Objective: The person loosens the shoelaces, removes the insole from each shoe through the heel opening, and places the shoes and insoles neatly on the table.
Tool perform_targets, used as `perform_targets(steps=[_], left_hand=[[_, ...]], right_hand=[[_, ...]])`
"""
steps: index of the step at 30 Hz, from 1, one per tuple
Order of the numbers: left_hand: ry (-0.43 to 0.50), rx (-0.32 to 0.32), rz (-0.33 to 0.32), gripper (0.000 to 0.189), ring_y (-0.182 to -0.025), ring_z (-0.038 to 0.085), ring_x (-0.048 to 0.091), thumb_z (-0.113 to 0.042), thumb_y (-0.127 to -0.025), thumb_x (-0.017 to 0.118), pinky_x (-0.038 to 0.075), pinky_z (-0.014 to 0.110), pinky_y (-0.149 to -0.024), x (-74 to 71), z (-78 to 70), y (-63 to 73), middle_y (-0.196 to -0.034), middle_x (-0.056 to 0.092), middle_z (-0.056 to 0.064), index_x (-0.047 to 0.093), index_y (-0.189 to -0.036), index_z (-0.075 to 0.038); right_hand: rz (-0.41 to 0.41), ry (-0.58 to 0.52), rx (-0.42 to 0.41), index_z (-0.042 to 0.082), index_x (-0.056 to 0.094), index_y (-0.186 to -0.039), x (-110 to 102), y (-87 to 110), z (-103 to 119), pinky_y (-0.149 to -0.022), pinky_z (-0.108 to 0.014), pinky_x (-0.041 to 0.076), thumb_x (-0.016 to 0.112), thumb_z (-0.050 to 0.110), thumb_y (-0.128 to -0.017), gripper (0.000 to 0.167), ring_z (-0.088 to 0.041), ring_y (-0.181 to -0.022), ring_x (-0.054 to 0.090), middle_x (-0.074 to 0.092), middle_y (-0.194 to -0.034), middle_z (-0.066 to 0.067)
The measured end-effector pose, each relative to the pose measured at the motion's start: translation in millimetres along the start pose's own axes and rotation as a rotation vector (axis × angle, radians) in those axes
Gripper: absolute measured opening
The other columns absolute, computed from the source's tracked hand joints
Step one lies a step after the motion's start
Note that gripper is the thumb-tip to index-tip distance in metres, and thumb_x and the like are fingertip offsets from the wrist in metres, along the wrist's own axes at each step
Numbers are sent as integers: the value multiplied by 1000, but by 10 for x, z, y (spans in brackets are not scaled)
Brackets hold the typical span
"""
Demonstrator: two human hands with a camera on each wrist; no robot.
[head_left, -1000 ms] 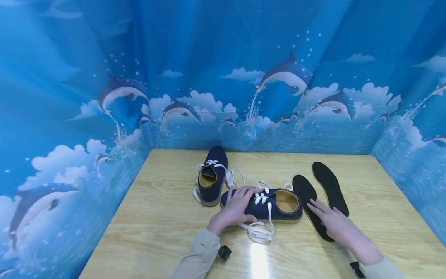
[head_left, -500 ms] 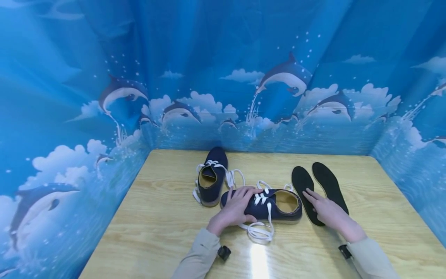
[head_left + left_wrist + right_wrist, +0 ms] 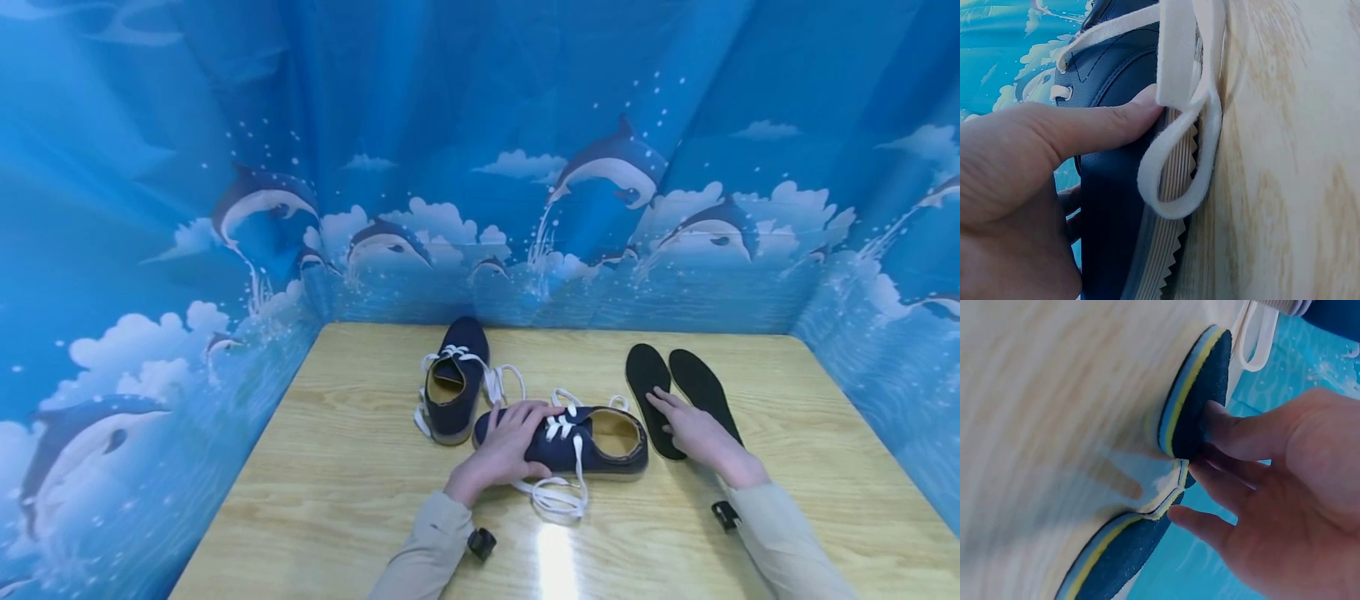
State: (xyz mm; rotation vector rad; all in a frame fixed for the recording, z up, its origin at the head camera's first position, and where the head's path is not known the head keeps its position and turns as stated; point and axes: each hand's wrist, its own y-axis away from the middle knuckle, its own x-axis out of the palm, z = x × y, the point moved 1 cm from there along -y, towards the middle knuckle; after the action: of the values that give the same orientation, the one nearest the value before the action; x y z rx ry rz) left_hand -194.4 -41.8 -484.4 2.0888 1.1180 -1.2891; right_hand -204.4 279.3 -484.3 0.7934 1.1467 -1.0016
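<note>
The navy shoe (image 3: 577,442) sits under our left hand (image 3: 506,442), which grips its toe; our right hand (image 3: 693,429) rests flat-fingered on the black insoles (image 3: 648,379).

Head view evenly lit from overhead; white glare streak seen on table (image 3: 556,557) near front edge; backdrop (image 3: 225,167) bowed by wide-angle distortion; shadows soft; right-wrist view motion-blurred on wood; left-wrist pic sharp, close-up.
</note>
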Motion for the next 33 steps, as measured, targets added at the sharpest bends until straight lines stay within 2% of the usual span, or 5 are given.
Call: perform_targets(steps=[9,15,21,27,33], left_hand=[[19,-5,1,92,-147,28,31,-31,-80,87,7,67,-122,-14,2,0,-155,39,2,35,-156,-30],[11,-7,1,91,-147,29,31,-30,-80,87,8,67,-121,-26,-14,10,-155,39,3,35,-156,-29],[10,-10,9,89,-147,27,31,-31,-81,86,9,66,-122,-23,-21,3,-155,39,2,36,-155,-29],[-11,-10,10,88,-148,27,31,-34,-82,85,9,65,-122,-7,-9,-13,-155,38,2,36,-155,-30],[-6,12,6,86,-147,28,32,-33,-82,85,10,66,-122,4,-13,7,-154,39,4,38,-154,-28]], right_hand=[[-124,-14,6,-5,57,-139,-57,-95,-7,-49,-25,35,69,-9,-87,53,-15,-63,59,55,-138,-32],[-336,-171,-56,6,69,-127,-171,-202,214,-84,-57,55,62,12,-101,28,-40,-107,67,68,-127,-18],[-190,-495,-158,11,60,-141,-171,-306,520,-98,-58,51,41,24,-111,37,-35,-120,63,62,-139,-11],[-6,-515,-182,17,60,-143,-4,-365,598,-104,-59,47,43,30,-111,39,-37,-129,56,60,-143,-11],[4,-498,-182,19,65,-138,30,-308,606,-101,-59,49,45,31,-110,36,-38,-128,57,64,-138,-13]])
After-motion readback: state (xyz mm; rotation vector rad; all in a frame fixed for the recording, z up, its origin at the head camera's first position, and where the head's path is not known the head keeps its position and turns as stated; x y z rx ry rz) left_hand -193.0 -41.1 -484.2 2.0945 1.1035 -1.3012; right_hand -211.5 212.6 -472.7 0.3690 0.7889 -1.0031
